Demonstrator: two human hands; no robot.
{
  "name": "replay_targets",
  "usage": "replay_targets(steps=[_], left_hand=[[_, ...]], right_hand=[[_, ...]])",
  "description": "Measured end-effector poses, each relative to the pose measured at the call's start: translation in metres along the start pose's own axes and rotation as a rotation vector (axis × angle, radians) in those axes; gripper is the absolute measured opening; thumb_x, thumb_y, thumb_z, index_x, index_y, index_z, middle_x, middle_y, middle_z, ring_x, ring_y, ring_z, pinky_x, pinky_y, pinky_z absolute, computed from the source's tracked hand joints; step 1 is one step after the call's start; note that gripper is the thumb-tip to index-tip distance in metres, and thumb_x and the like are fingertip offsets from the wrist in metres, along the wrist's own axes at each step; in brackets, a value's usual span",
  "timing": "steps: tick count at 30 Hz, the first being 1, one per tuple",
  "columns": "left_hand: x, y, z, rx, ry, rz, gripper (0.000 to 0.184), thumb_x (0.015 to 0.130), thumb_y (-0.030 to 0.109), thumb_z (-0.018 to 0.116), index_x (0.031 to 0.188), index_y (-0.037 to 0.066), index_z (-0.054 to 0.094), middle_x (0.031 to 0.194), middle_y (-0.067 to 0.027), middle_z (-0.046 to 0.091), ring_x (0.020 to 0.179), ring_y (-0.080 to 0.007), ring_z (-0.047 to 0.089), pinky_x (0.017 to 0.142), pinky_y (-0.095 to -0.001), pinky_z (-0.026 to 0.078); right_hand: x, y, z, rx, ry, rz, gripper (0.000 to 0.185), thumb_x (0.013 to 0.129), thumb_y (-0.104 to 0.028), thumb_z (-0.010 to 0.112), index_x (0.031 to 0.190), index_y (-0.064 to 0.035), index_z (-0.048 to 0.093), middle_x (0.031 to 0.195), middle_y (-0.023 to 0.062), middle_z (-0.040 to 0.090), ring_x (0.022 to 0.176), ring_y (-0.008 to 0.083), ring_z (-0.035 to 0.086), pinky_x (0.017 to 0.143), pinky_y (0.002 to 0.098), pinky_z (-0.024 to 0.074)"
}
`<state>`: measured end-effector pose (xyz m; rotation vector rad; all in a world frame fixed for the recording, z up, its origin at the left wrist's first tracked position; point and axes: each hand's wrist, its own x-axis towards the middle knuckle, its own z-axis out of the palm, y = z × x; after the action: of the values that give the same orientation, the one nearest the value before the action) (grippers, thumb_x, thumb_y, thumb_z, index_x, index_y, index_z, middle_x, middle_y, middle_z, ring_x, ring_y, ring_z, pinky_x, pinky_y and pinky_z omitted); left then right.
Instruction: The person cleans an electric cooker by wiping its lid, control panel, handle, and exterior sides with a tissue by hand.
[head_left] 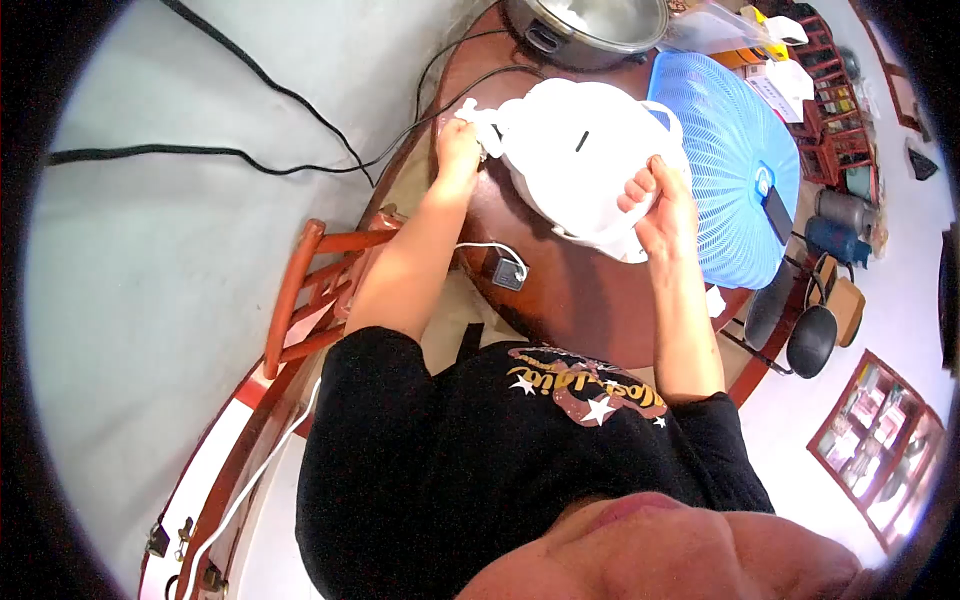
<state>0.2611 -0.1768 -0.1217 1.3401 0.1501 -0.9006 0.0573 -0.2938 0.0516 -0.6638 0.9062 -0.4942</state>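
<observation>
A white, rounded, appliance-like object (570, 150) with a short dark slot on top and a looped handle at its side stands on the brown round table (600, 320). At its right side my right hand (662, 210) is closed, the fingers curled around what looks like the handle. To the left, my left hand (460, 155) is closed on a crumpled white cloth (483, 122), close against the object's left edge. The cloth partly hides the fingers. What lies inside the white object cannot be seen.
Behind stands a metal pot (590, 40) with white contents. A blue mesh food cover (725, 150) bears a dark phone-like slab (777, 216). A dark adapter (509, 273) with a white cable lies near the table edge; a red chair (305, 290) stands left.
</observation>
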Motion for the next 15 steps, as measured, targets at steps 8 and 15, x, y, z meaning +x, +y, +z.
replay_targets(steps=[8, 15], left_hand=[[0.032, -0.018, 0.007, 0.039, -0.178, 0.039, 0.013, 0.088, 0.006, 0.053, 0.095, -0.002, 0.06, 0.087, -0.0072, 0.065, 0.076, -0.0159, 0.061, 0.067, -0.0281, 0.048], [0.003, -0.007, 0.019, -0.027, -0.099, -0.042, 0.008, 0.088, 0.011, 0.053, 0.083, 0.007, 0.058, 0.071, -0.0012, 0.059, 0.053, -0.0093, 0.051, 0.044, -0.0237, 0.035]], right_hand=[[-0.027, 0.017, 0.03, 0.052, 0.119, -0.095, 0.005, 0.091, -0.01, 0.049, 0.093, -0.0051, 0.046, 0.068, 0.0028, 0.045, 0.061, 0.016, 0.047, 0.055, 0.0309, 0.042], [-0.04, 0.018, 0.017, 0.104, 0.128, -0.047, 0.014, 0.093, -0.014, 0.047, 0.081, -0.0115, 0.042, 0.058, -0.0045, 0.031, 0.049, 0.0086, 0.031, 0.045, 0.0249, 0.029]])
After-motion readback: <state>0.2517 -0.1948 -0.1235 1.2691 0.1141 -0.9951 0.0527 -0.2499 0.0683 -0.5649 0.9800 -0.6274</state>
